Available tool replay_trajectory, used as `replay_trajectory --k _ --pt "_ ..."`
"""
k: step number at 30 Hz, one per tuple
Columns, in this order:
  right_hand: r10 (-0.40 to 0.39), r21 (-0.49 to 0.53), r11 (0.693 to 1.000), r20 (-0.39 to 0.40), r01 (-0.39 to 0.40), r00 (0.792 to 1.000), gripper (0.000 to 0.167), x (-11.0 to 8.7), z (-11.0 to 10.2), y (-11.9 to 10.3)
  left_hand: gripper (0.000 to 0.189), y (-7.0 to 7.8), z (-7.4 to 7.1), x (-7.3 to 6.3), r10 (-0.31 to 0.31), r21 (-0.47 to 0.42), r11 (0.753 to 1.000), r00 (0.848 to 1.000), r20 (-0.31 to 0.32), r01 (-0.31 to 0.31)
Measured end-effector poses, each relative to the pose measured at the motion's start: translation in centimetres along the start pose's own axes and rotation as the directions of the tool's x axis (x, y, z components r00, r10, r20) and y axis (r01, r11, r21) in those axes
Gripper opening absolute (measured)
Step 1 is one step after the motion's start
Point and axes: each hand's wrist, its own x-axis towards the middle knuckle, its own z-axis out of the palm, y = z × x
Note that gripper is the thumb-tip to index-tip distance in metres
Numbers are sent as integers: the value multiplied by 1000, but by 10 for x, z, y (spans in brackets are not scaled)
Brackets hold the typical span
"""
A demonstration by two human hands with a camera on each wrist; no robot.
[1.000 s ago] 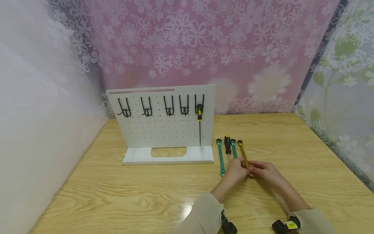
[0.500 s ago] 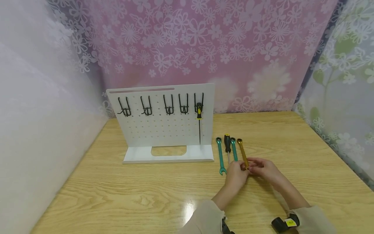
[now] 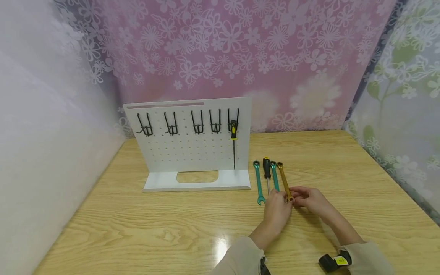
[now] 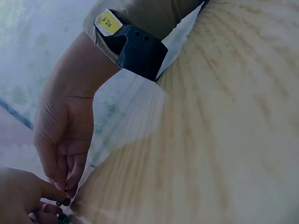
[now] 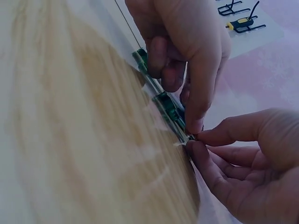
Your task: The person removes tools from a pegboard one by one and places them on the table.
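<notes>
A gold combination wrench (image 3: 284, 180) lies rightmost in a row of tools on the wooden table, ring end away from me. My left hand (image 3: 277, 212) and right hand (image 3: 314, 203) meet at its near end. Thumb and forefinger of my right hand (image 5: 264, 163) pinch that end, while my left hand (image 5: 198, 51) grips beside it with its thumb against the tip. To its left are a green wrench (image 3: 274, 175), its near end hidden behind my left hand, a black-and-yellow screwdriver (image 3: 266, 168) and another green wrench (image 3: 258, 183).
A white pegboard stand (image 3: 192, 152) stands left of the tools, with several black double hooks (image 3: 197, 123) along its top. From the rightmost hook hangs a yellow-and-black screwdriver (image 3: 234, 131). A pink floral curtain (image 3: 213, 49) closes off the back of the wooden table (image 3: 137, 229).
The near end of the gold wrench has come into sight between my hands as my left hand shifted slightly down. The view has also shifted a little; the other tools lie as before.
</notes>
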Motion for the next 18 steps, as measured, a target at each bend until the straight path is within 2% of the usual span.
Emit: replay_trajectory --k 4,9,14,18 --pt "-6 2 1000 -18 6 1000 44 1 2 0 9 -2 0 -1 52 88 995 998 -27 -49" --pt "-15 -13 1000 -51 14 999 42 3 6 1 10 -5 2 -3 82 189 979 996 -44 -72" --pt "-48 -110 993 -66 40 997 40 2 6 1 14 -7 3 -3 91 228 970 995 -45 -79" --pt "-63 -150 987 -69 52 996 39 1 5 0 17 -8 3 -2 104 227 970 993 -53 -90"
